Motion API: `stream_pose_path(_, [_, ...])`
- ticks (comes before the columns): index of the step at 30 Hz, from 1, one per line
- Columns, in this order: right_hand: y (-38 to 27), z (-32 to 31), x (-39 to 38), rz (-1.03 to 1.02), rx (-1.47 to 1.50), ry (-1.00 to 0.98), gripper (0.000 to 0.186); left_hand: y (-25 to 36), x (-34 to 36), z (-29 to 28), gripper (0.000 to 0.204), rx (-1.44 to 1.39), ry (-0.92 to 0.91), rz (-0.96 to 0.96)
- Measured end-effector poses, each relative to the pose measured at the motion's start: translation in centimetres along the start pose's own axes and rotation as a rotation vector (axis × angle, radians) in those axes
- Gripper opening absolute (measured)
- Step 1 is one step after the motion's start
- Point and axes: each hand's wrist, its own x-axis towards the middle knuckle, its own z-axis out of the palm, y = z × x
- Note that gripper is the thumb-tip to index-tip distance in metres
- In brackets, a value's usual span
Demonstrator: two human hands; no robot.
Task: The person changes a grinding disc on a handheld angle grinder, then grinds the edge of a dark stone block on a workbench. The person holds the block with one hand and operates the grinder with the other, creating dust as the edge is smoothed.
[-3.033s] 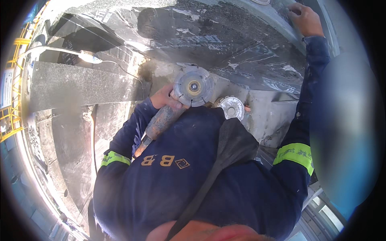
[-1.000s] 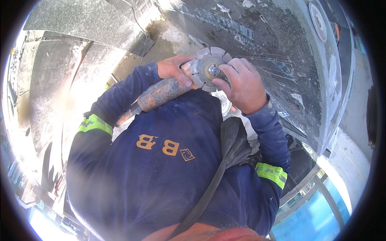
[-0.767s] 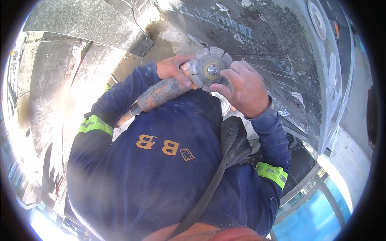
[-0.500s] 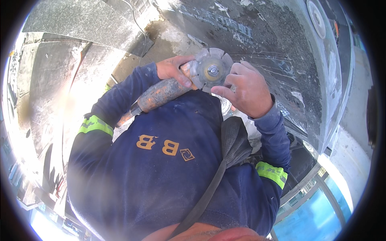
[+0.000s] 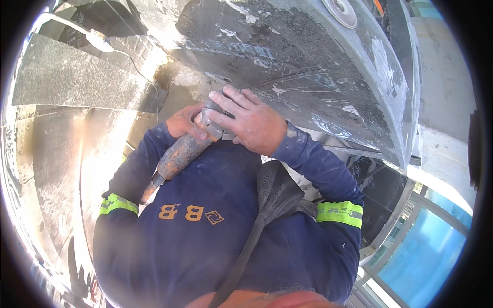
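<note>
My left hand grips the head of a worn orange, dust-caked angle grinder, whose body slants down-left over the front of my navy jacket. Over the grinder's segmented cutting disc lies my right hand, its fingers curled across the disc and covering most of it, including the centre nut. The thumb of this hand is mostly hidden beneath the fingers. A dark mesh pouch on a strap hangs against my chest beside the grinder.
A grey disc rests on the curved edge of a dark, scuffed board ahead. Upper left, a white connector hangs on a cord above a speckled board. Blue panels in a metal frame show at lower right.
My right hand has moved left and spread over the disc, hiding it. The grinder and both hands sit lower and further left in view, and the view has shifted, showing the connector again.
</note>
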Motion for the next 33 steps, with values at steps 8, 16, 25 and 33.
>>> stream_pose_path(8, [0.5,1.6,0.1,-0.020,-0.221,0.079,0.071,-0.1,0.3,-0.3,0.084,-0.082,0.076,-0.062])
stream_pose_path(16, [1.4,2.4,0.5,0.010,-0.121,0.221,0.032,0.7,0.2,-0.2,0.077,0.008,0.116,0.023])
stream_pose_path(25, [1.1,3.9,0.1,0.102,-0.143,0.299,0.023,0.6,0.2,0.5,0.075,0.003,0.197,0.015])
stream_pose_path(33, [2.2,4.8,0.3,-0.033,-0.129,0.347,0.025,-0.9,0.4,-1.3,0.074,0.027,0.195,0.023])
